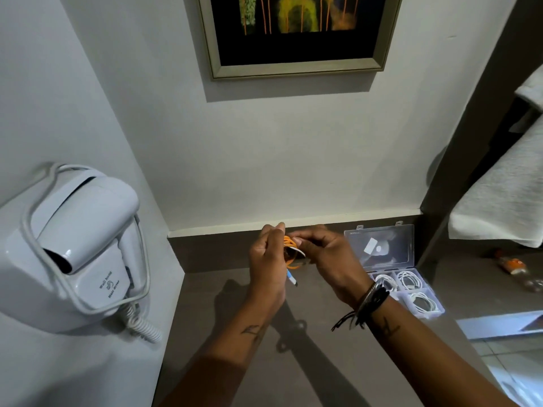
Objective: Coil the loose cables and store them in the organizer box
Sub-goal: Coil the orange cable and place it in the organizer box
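An orange cable (289, 243) wound into a small coil is held up above the dark counter (235, 333). My left hand (269, 259) grips the coil from the left, and a blue-and-white plug end (292, 278) hangs below it. My right hand (323, 254) pinches the coil from the right, with a white tie or strip at the fingertips. To the right stands the clear organizer box (423, 314) with its lid (382, 248) open against the wall. Three of its compartments hold coiled white cables (410, 280).
A white wall-mounted hair dryer (79, 245) with a curly cord sticks out at the left. A framed picture (296, 33) hangs on the wall above. White towels (499, 207) hang at the right, with an orange-capped bottle (512, 265) lying below them.
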{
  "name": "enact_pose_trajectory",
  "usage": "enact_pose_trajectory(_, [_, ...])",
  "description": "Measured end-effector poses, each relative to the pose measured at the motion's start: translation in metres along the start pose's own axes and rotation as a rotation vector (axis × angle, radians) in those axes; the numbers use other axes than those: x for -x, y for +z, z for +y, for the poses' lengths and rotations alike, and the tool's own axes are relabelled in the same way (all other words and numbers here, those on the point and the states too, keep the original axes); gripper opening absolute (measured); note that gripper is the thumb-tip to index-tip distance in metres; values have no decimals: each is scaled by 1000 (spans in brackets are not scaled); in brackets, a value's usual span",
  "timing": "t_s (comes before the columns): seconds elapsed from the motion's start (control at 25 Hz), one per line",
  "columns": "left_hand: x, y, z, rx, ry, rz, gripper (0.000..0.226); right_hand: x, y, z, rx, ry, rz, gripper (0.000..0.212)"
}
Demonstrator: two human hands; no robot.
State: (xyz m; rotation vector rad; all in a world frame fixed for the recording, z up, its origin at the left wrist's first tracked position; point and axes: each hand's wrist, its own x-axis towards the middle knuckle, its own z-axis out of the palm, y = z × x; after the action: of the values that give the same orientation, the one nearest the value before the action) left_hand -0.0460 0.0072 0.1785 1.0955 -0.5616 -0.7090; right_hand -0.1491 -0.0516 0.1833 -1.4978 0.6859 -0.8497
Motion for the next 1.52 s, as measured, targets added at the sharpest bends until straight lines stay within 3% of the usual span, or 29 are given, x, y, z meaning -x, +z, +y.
enact_pose_trajectory(0.16, [-1, -3, -10, 37, -152, 9, 43, 6, -8, -3, 144, 89, -122, 21])
enact_pose_trajectory(0.36, [1, -2, -14, -116, -125, 68, 50, 22, -3, -4, 194, 108, -201, 18])
enact_pose_trajectory(0.52, [4, -1, -21, -107, -175, 64, 47, 29, 4, 0, 511, -11, -60, 18])
enact_pose_trajectory(0.68, [5, -3, -29, -175, -171, 17, 50, 34, 9, 3, 558, -55, 41, 7])
enact_pose_trajectory(0.92, [8, -1, -37, -179, -113, -55, 47, 31, 15, 13, 606, -48, 171, 9])
enact_pose_trajectory(1.12, [7, -5, -42, -280, -58, -23, 49, 31, 15, 23, 380, 33, 200, 11])
enact_pose_trajectory(1.36, [-2, -13, -48, -595, 306, 14, 47, 34, 19, 25, 142, 126, 231, 14])
enact_pose_trajectory(1.52, [-3, -25, -61, -560, 225, -102, 49, 30, 5, 18, -192, 418, 73, 17])
